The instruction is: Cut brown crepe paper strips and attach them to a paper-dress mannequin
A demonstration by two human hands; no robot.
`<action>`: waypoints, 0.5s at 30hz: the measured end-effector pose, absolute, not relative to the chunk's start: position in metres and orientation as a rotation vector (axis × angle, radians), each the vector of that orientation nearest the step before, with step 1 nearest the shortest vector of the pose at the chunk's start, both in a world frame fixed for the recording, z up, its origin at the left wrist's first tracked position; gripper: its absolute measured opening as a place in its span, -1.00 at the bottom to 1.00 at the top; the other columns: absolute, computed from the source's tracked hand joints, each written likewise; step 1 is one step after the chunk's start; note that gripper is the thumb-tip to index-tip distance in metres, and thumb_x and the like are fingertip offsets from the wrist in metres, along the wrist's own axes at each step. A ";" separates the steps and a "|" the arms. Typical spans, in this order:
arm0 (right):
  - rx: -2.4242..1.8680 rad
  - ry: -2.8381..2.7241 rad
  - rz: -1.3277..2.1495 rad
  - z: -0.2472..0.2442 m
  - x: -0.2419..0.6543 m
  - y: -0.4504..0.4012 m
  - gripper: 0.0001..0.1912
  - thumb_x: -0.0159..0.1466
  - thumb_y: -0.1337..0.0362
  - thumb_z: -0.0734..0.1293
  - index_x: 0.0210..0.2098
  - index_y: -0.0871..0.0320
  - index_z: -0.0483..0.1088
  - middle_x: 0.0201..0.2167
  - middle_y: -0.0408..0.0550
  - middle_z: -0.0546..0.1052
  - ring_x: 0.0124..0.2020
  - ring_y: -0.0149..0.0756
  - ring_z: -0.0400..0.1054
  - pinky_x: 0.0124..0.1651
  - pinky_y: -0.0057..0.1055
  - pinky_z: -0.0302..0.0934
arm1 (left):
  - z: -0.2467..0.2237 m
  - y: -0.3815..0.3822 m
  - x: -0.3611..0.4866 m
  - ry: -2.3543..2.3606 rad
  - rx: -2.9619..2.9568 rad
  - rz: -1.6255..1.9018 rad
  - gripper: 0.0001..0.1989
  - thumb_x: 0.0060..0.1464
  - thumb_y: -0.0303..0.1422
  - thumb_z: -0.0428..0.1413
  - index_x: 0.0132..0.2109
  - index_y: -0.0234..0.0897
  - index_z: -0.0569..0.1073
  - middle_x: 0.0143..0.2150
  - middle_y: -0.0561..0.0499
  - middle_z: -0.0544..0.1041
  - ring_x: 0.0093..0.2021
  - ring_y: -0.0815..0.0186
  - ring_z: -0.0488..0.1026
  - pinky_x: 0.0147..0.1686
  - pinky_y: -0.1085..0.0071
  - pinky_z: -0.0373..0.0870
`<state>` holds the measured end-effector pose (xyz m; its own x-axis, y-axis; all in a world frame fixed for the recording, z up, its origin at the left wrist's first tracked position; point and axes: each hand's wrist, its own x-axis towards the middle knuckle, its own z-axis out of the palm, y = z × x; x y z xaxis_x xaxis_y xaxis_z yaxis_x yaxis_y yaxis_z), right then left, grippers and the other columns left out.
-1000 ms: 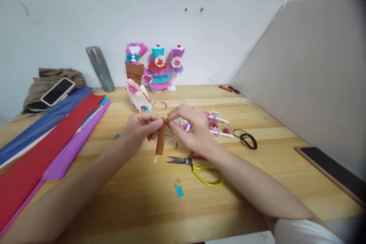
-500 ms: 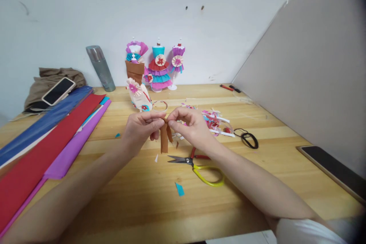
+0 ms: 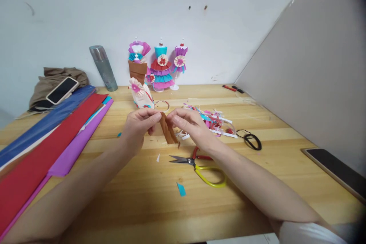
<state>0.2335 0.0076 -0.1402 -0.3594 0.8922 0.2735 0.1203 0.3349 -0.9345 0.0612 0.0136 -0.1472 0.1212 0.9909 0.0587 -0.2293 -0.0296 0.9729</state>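
Well, hands half-curled, brown strip in the left's pinch, right's hold unclear.

Brown strip (partly) behind fingers

Bare left arm slanting in from the near left, right arm answering from the near right! Left hand, thumb out straight, pointing right, fingers bent; right hand facing it, fingers curled, thumb pointing left, and only a narrow gap between the two sets of fingertips!
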 end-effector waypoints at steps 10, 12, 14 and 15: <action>-1.000 -1.917 1.072 -0.149 0.228 0.006 -0.68 0.23 0.01 0.28 -0.39 0.18 0.32 -0.48 -0.14 0.39 -0.43 -0.37 0.26 -0.37 -0.44 0.11 | -0.148 0.013 0.061 1.007 1.063 1.273 -0.83 -0.16 -0.31 0.29 -0.46 -0.33 0.52 -0.69 0.13 0.29 -0.65 0.50 0.16 -0.65 0.52 0.02; -1.055 -1.944 1.004 -0.152 0.225 0.005 -0.72 0.21 0.06 0.29 -0.38 0.17 0.32 -0.47 -0.16 0.38 -0.45 -0.39 0.24 -0.38 -0.44 0.09 | -0.149 0.013 0.062 1.021 1.004 1.288 -0.86 -0.16 -0.34 0.28 -0.46 -0.32 0.51 -0.69 0.14 0.30 -0.65 0.51 0.17 -0.64 0.52 0.02; -1.114 -1.963 0.923 -0.154 0.222 0.003 -0.74 0.19 0.07 0.31 -0.39 0.17 0.32 -0.51 -0.20 0.32 -0.48 -0.41 0.17 -0.41 -0.45 0.03 | -0.149 0.014 0.062 1.031 0.952 1.295 -0.88 -0.14 -0.36 0.27 -0.45 -0.32 0.50 -0.69 0.14 0.31 -0.66 0.51 0.18 -0.64 0.52 0.04; -1.147 -1.971 0.886 -0.155 0.221 0.003 -0.74 0.17 0.08 0.32 -0.41 0.16 0.31 -0.53 -0.22 0.29 -0.49 -0.43 0.14 -0.42 -0.45 0.00 | -0.149 0.014 0.062 1.032 0.932 1.297 -0.88 -0.14 -0.36 0.26 -0.44 -0.32 0.50 -0.68 0.14 0.33 -0.66 0.50 0.19 -0.64 0.52 0.06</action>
<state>0.2206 0.0027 -0.1548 -0.3794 0.8997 0.2160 0.4355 0.3796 -0.8162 0.0624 0.0138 -0.1488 -0.0063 0.9975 -0.0705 -0.2930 0.0656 0.9539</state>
